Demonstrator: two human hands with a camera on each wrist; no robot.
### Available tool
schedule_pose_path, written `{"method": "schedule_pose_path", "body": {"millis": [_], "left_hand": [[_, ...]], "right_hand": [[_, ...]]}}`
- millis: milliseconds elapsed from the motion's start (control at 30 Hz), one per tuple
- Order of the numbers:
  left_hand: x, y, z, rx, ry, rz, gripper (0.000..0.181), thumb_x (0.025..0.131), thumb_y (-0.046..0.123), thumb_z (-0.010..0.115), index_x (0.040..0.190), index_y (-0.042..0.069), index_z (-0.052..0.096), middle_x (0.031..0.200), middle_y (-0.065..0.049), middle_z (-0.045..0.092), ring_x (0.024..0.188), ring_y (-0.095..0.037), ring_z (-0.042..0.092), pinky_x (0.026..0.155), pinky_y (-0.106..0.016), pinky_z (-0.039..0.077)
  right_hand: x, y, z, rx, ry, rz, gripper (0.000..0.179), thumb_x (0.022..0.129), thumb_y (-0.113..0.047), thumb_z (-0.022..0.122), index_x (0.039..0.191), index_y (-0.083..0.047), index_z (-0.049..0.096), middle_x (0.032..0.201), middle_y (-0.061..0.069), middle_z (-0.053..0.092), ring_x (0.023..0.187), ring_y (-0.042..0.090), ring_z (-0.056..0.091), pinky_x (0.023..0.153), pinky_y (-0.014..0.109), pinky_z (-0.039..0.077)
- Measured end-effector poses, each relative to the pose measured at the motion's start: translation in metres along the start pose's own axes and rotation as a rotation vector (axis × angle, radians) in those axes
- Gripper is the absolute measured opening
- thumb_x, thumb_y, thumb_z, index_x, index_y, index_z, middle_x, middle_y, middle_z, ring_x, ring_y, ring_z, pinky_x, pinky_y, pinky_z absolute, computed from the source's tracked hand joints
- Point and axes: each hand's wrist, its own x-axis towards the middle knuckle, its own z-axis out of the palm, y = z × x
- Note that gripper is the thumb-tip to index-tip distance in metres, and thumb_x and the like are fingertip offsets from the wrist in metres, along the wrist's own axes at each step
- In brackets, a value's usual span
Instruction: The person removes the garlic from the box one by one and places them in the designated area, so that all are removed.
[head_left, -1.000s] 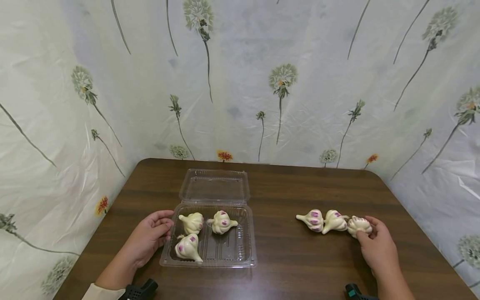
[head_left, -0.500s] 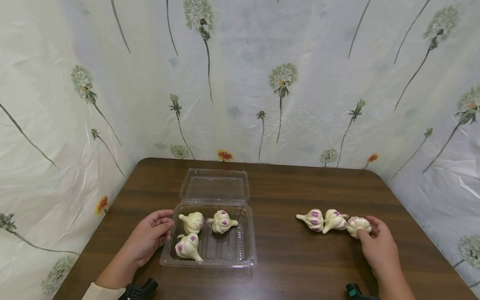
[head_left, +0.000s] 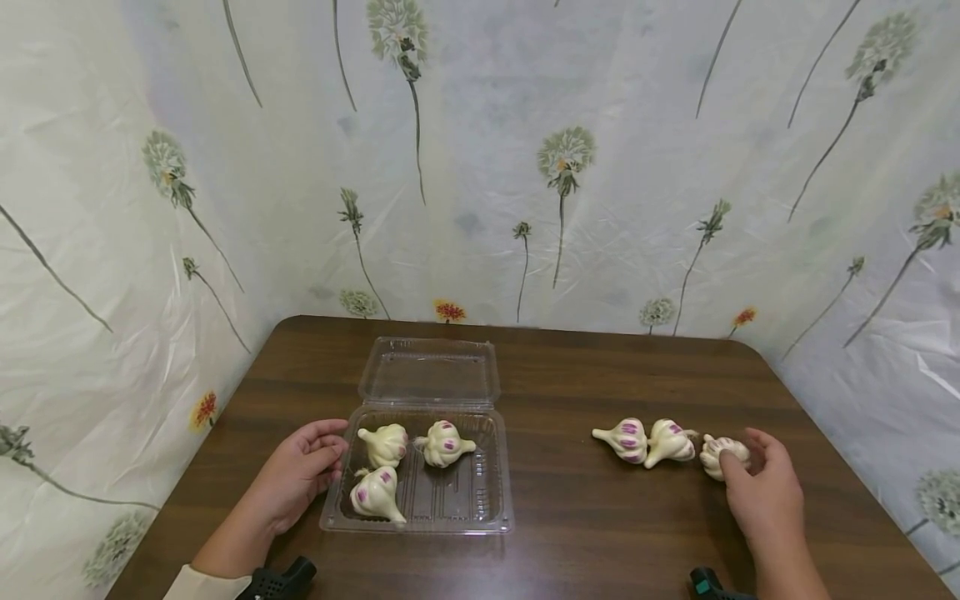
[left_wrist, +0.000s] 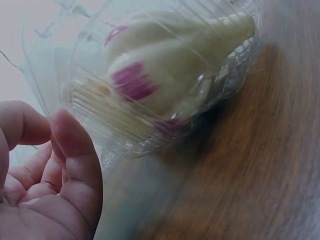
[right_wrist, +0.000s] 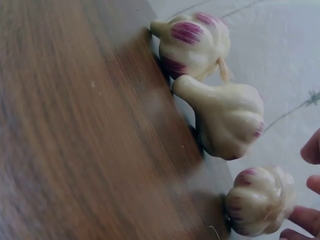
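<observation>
On the left, a clear plastic clamshell container (head_left: 491,508) lies with its lid folded back, holding three garlic bulbs: one at upper left (head_left: 384,446), one at lower left (head_left: 377,495) and one at upper right (head_left: 445,444). My left hand (head_left: 296,475) pinches the container's left edge between thumb and forefinger, clearest in the left wrist view (left_wrist: 55,175). Over on the right, my right hand (head_left: 768,500) is beside a garlic bulb (head_left: 716,454), its fingers spread loosely. One fingertip (right_wrist: 304,217) appears to touch that bulb (right_wrist: 257,202); other fingers stand off it.
Two more garlic bulbs lie left of the right hand, a left one (head_left: 626,440) and a right one (head_left: 670,442), close together. Everything rests on a dark wooden table (head_left: 562,500). Flower-printed sheeting (head_left: 480,167) hangs behind and beside the table.
The rightmost garlic bulb has shifted slightly right, leaving a small gap from its neighbour. My right hand's fingers have loosened from it. The left hand and container look unchanged.
</observation>
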Motion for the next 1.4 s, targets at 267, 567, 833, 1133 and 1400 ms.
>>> {"method": "schedule_pose_path", "body": {"millis": [267, 567, 833, 1133, 1400], "left_hand": [[0.001, -0.001, 0.0, 0.003, 0.001, -0.005, 0.045, 0.108, 0.004, 0.049, 0.151, -0.001, 0.039, 0.108, 0.001, 0.06, 0.087, -0.01, 0.058, 0.075, -0.021, 0.057], [0.001, -0.001, -0.001, 0.004, 0.006, -0.008, 0.044, 0.107, 0.004, 0.05, 0.15, -0.001, 0.041, 0.108, 0.0, 0.06, 0.087, -0.01, 0.058, 0.075, -0.021, 0.057], [0.001, -0.001, -0.001, 0.002, 0.005, -0.008, 0.044, 0.107, 0.004, 0.05, 0.15, -0.001, 0.041, 0.107, 0.001, 0.061, 0.087, -0.01, 0.058, 0.075, -0.021, 0.057], [0.001, 0.0, 0.0, -0.007, 0.005, -0.006, 0.045, 0.107, 0.004, 0.051, 0.15, -0.001, 0.041, 0.106, 0.001, 0.061, 0.086, -0.01, 0.059, 0.075, -0.021, 0.057], [0.001, 0.0, -0.001, -0.007, 0.008, -0.01, 0.045, 0.107, 0.005, 0.051, 0.151, 0.0, 0.04, 0.107, 0.001, 0.06, 0.087, -0.01, 0.059, 0.076, -0.021, 0.057]], "right_hand": [[-0.007, -0.003, 0.001, -0.045, 0.091, -0.074, 0.068, 0.103, -0.033, 0.051, 0.163, -0.007, 0.031, 0.164, 0.027, 0.035, 0.137, 0.047, 0.04, 0.106, 0.065, 0.035], [-0.023, -0.023, 0.009, 0.014, 0.244, -0.225, 0.059, 0.099, -0.023, 0.061, 0.154, -0.008, 0.049, 0.161, 0.022, 0.041, 0.154, 0.042, 0.029, 0.12, 0.068, 0.027], [-0.035, -0.038, 0.012, 0.033, 0.229, -0.315, 0.055, 0.098, -0.019, 0.063, 0.151, -0.008, 0.052, 0.162, 0.02, 0.042, 0.158, 0.039, 0.021, 0.122, 0.071, 0.021], [-0.044, -0.061, 0.026, 0.009, 0.168, -0.43, 0.048, 0.098, -0.02, 0.066, 0.144, -0.007, 0.058, 0.157, 0.017, 0.047, 0.146, 0.04, 0.039, 0.108, 0.068, 0.036], [-0.057, -0.081, 0.051, -0.031, 0.025, -0.579, 0.045, 0.099, -0.018, 0.069, 0.141, -0.006, 0.058, 0.152, 0.021, 0.048, 0.132, 0.043, 0.048, 0.099, 0.063, 0.042]]}}
